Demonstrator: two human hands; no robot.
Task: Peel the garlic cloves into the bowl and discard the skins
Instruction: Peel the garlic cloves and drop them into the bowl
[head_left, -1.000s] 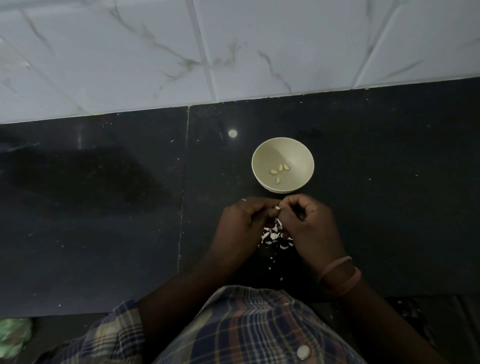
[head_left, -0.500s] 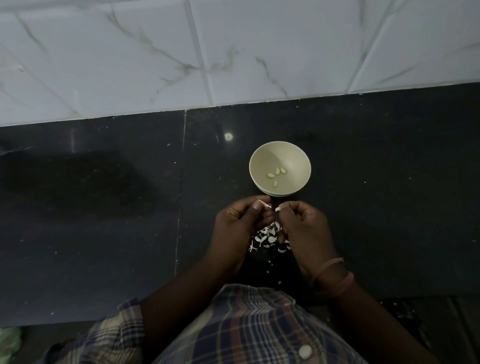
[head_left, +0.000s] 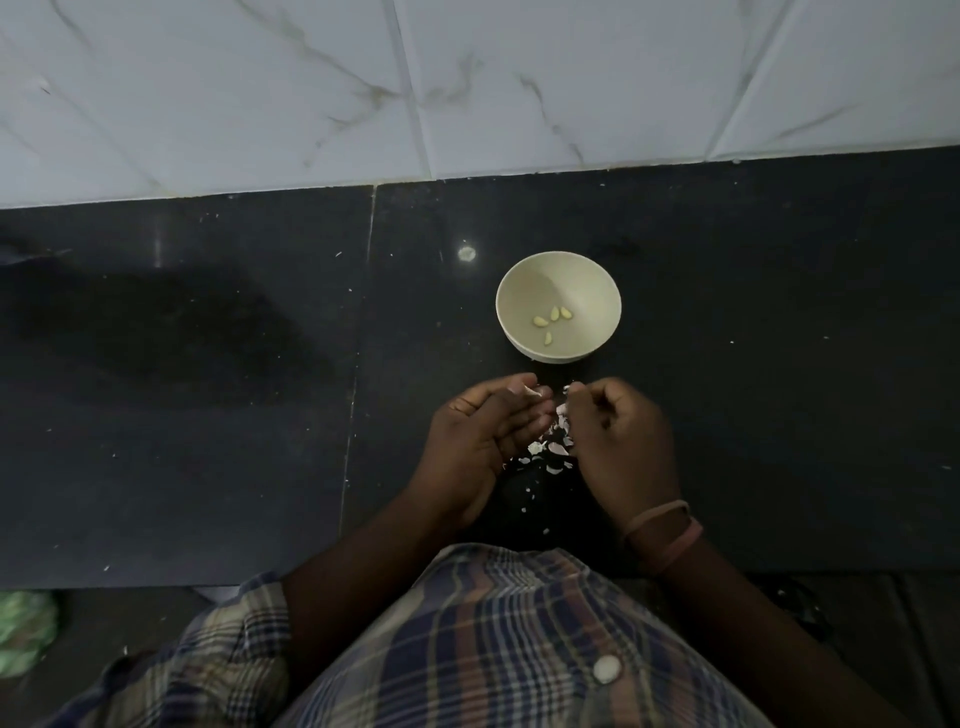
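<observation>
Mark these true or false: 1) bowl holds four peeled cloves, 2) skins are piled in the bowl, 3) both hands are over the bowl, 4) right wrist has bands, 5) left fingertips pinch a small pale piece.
1) True. The bowl holds four cloves.
2) False. The skins lie on the dark counter, between the hands and nearer the person than the bowl; none show inside the bowl.
3) False. The left hand and right hand are nearer the person than the bowl, above the skin pile.
4) True. Pink bands sit on the right wrist.
5) True. The left fingertips pinch a pale piece; clove or skin cannot be told.
</observation>
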